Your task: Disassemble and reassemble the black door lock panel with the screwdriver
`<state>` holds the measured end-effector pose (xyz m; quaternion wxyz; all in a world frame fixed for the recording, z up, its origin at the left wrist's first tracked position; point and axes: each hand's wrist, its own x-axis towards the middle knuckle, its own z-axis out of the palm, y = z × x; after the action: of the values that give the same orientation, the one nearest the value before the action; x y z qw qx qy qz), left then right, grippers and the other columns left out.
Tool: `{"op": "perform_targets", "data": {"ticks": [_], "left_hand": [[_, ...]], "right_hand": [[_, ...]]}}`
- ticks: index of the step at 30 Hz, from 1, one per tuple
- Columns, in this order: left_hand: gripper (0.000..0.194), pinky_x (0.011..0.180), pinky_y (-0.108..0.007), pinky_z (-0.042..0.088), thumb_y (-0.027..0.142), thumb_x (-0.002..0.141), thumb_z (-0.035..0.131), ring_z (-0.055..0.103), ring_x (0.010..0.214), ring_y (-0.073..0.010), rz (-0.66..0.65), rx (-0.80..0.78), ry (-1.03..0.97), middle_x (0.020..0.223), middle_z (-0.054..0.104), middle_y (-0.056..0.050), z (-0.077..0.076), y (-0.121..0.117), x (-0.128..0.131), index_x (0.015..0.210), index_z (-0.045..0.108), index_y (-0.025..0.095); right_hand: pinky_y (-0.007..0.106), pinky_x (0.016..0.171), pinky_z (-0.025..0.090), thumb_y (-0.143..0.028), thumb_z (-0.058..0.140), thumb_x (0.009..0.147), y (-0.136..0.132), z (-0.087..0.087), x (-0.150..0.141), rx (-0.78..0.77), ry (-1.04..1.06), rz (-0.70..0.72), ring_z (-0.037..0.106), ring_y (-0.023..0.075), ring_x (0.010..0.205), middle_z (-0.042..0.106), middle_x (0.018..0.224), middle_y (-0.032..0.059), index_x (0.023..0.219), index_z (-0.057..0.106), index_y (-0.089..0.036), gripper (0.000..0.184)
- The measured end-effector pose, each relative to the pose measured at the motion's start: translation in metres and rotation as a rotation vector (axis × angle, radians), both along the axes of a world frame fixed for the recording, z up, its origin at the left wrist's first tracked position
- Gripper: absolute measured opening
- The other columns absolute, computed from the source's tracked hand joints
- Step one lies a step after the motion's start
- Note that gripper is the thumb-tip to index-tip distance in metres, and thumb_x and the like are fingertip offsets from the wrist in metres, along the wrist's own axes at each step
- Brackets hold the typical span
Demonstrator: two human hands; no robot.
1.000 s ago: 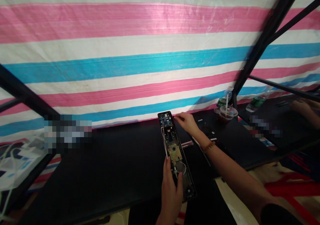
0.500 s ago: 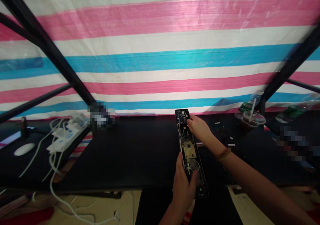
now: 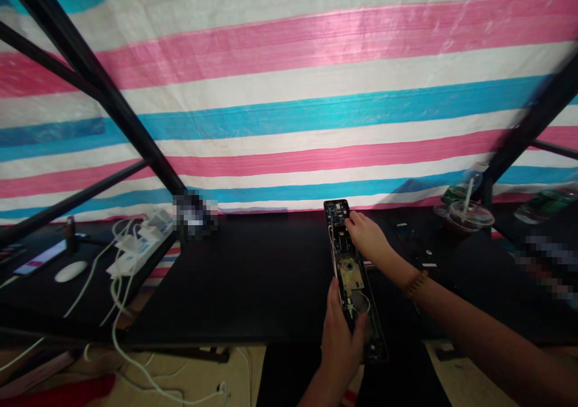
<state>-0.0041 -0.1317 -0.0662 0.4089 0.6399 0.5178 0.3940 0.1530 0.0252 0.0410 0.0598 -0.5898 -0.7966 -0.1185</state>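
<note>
My left hand is shut around the lower end of an electronic door lock panel, which stands tilted with its inner side up. A blue circuit board sits at the panel's far end, a brass-coloured lock plate sits mid-length, and thin white wires run along it. My right hand reaches across from the right, its fingertips at the circuit board. Whether those fingers pinch anything is hidden. A beaded bracelet circles my right wrist.
The panel lies over a black table. Small dark parts lie to its right, near a plastic cup and a water bottle. On the left are a power strip with tangled white cables, and a white mouse.
My view has swung left, bringing the power strip and mouse into sight. My right hand has moved from the panel's far edge onto the circuit board. My left hand still holds the panel.
</note>
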Motion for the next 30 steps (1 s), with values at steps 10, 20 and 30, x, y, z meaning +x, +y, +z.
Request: {"op": "perform_targets", "data": {"ticks": [10, 20, 30], "left_hand": [[0.078, 0.121, -0.046, 0.032, 0.038, 0.093, 0.057, 0.036, 0.149, -0.0305, -0.001, 0.003, -0.004, 0.162, 0.035, -0.02, 0.002, -0.002, 0.0, 0.158, 0.022, 0.012], [0.081, 0.121, -0.045, 0.033, 0.039, 0.088, 0.062, 0.038, 0.148, -0.0312, 0.007, -0.001, -0.027, 0.16, 0.039, -0.019, 0.003, 0.0, -0.001, 0.157, 0.027, 0.014], [0.079, 0.122, -0.047, 0.032, 0.035, 0.09, 0.059, 0.035, 0.149, -0.0318, -0.004, 0.03, -0.003, 0.162, 0.034, -0.021, 0.001, 0.0, 0.001, 0.157, 0.024, 0.01]], "right_hand": [[0.027, 0.081, 0.049, -0.014, 0.048, 0.098, 0.001, -0.005, 0.008, -0.116, 0.143, -0.008, 0.064, 0.018, 0.083, 0.06, 0.115, 0.0136, 0.106, 0.07, -0.014, 0.023], [0.026, 0.088, 0.048, -0.016, 0.048, 0.1, 0.015, -0.008, 0.009, -0.032, 0.294, -0.03, 0.062, 0.0167, 0.091, 0.058, 0.108, 0.0105, 0.095, 0.075, -0.015, 0.028], [0.026, 0.083, 0.047, -0.02, 0.052, 0.099, 0.017, -0.012, 0.007, -0.032, 0.391, -0.121, 0.062, 0.0164, 0.086, 0.059, 0.102, 0.0092, 0.095, 0.077, -0.015, 0.026]]}}
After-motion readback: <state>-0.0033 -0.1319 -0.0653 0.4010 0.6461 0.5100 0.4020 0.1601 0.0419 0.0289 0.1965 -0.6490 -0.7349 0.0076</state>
